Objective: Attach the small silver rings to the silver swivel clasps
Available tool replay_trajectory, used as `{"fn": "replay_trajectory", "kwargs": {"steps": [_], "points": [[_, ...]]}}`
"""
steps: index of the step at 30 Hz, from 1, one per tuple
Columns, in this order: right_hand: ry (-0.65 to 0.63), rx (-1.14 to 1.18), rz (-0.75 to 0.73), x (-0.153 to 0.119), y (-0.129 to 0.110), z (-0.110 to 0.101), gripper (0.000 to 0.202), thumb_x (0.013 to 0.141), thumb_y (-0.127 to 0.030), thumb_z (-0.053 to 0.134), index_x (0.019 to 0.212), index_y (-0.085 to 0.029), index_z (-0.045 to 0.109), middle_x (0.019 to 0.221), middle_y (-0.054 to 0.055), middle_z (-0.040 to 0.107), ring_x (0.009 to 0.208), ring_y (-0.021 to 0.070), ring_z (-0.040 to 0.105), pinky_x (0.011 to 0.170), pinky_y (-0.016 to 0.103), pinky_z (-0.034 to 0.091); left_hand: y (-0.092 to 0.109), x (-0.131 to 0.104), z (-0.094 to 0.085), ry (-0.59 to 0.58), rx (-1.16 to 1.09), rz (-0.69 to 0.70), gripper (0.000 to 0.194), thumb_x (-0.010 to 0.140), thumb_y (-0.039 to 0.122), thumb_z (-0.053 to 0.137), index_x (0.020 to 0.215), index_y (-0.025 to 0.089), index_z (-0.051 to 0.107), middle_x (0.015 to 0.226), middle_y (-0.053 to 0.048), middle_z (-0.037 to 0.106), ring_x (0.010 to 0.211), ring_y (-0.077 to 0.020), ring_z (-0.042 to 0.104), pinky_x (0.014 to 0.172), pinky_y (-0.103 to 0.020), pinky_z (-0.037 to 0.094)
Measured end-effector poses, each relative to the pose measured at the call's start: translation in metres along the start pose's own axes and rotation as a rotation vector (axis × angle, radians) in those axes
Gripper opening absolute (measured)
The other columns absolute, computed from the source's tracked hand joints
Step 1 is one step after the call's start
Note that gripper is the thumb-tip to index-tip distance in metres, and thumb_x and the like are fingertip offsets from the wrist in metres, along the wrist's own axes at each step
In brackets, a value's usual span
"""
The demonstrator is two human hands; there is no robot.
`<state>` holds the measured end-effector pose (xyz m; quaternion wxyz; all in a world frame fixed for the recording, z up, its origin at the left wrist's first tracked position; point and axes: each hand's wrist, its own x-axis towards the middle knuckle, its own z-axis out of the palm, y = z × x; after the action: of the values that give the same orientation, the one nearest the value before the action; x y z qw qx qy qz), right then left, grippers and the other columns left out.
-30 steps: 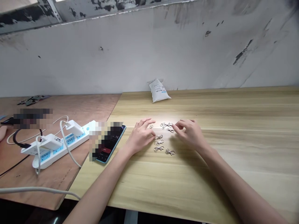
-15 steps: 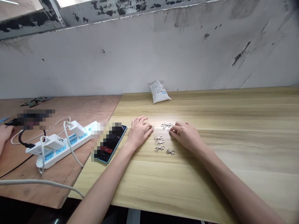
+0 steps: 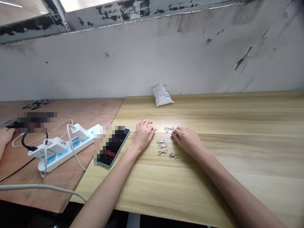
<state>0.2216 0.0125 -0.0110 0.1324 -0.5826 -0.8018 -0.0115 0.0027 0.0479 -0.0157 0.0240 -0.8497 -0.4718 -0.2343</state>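
Observation:
On the light wooden table [image 3: 213, 117], several metal clasps with rings [image 3: 162, 146] lie in a short column, and one more clasp [image 3: 174, 155] sits to their right. A small pile of clasps [image 3: 169, 129] is further back. My right hand [image 3: 186, 139] pinches a clasp [image 3: 172, 138] beside that pile; the fingers hide most of it. Palm down with bent, spread fingers, my left hand [image 3: 143, 134] rests left of the pile. Near its fingertips is a small ring [image 3: 156, 129]; no hold on it is visible.
A phone [image 3: 116, 147] lies left of my left forearm. Further left are a white power strip [image 3: 71, 147] with plugs and cables, and another person's hand [image 3: 6, 135]. A white packet [image 3: 162, 96] stands near the wall.
My right hand has moved slightly toward me with the clasp, bringing it a little away from the pile. My left hand has barely moved. The view has shifted slightly.

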Motion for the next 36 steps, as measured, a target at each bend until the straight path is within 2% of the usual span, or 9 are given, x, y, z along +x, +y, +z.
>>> {"fn": "replay_trajectory", "kwargs": {"steps": [3,7,11,16,21,24,29,36], "points": [[-0.014,0.071,-0.008,-0.002,0.006,-0.002,0.031,0.097,-0.028,0.044,0.087,-0.019,0.072,0.087,0.007,0.068,0.077,0.0184,0.063,0.063,0.027,0.039,0.000,-0.002,-0.002,0.039,-0.095,-0.035,0.015,0.093,0.025,0.054,0.085,0.019,0.065,0.106,-0.005,0.070,0.106,-0.0232,0.055,0.098,-0.043,0.038],[-0.074,0.176,-0.091,-0.007,0.020,-0.006,0.021,0.089,-0.034,0.056,0.087,-0.024,0.075,0.085,0.004,0.067,0.067,0.0145,0.060,0.059,0.025,0.038,0.002,-0.004,-0.007,0.052,-0.224,-0.075,0.011,0.089,0.025,0.060,0.082,0.021,0.067,0.087,0.000,0.073,0.090,-0.0195,0.059,0.097,-0.042,0.036],[-0.110,0.148,-0.109,-0.008,0.022,-0.008,0.019,0.085,-0.021,0.055,0.085,-0.024,0.075,0.084,0.003,0.066,0.064,0.0126,0.058,0.057,0.024,0.036,0.003,-0.005,-0.007,0.050,-0.314,-0.124,0.006,0.083,0.019,0.067,0.078,0.022,0.068,0.085,0.001,0.074,0.091,-0.0201,0.059,0.092,-0.039,0.039],[-0.114,0.034,-0.094,-0.007,0.007,-0.010,0.022,0.081,-0.010,0.050,0.078,-0.020,0.069,0.081,0.004,0.068,0.072,0.0158,0.060,0.058,0.025,0.034,0.003,-0.005,-0.004,0.021,-0.419,-0.132,0.009,0.084,0.016,0.064,0.082,0.023,0.069,0.089,0.000,0.073,0.092,-0.0189,0.062,0.090,-0.036,0.043],[-0.078,-0.042,-0.093,-0.007,-0.001,-0.009,0.019,0.083,-0.012,0.048,0.076,-0.019,0.064,0.082,0.006,0.067,0.075,0.0172,0.060,0.056,0.026,0.031,0.006,-0.005,-0.005,0.032,-0.392,-0.149,0.007,0.085,0.020,0.065,0.090,0.023,0.068,0.092,0.001,0.074,0.095,-0.0195,0.063,0.091,-0.038,0.042],[-0.078,-0.033,-0.043,-0.007,-0.001,-0.008,0.014,0.079,-0.015,0.050,0.073,-0.019,0.061,0.080,0.004,0.065,0.066,0.0153,0.057,0.053,0.026,0.027,0.007,-0.006,-0.005,0.027,-0.384,-0.134,0.003,0.085,0.023,0.067,0.086,0.023,0.070,0.090,0.002,0.075,0.094,-0.0190,0.063,0.094,-0.039,0.040],[-0.114,0.067,-0.016,-0.012,-0.002,-0.005,0.005,0.074,-0.018,0.054,0.072,-0.021,0.058,0.077,0.000,0.064,0.053,0.0109,0.048,0.050,0.025,0.024,0.009,-0.007,-0.006,0.026,-0.366,-0.083,0.007,0.086,0.026,0.066,0.081,0.022,0.068,0.087,0.003,0.075,0.086,-0.0161,0.064,0.103,-0.041,0.032],[-0.082,0.221,-0.053,-0.014,-0.001,-0.001,0.009,0.073,-0.014,0.052,0.077,-0.022,0.055,0.075,-0.003,0.064,0.056,0.0104,0.048,0.053,0.023,0.027,0.015,-0.010,-0.009,-0.007,-0.297,-0.001,0.009,0.084,0.025,0.067,0.076,0.021,0.066,0.084,0.002,0.072,0.092,-0.0184,0.060,0.096,-0.039,0.035]]}}
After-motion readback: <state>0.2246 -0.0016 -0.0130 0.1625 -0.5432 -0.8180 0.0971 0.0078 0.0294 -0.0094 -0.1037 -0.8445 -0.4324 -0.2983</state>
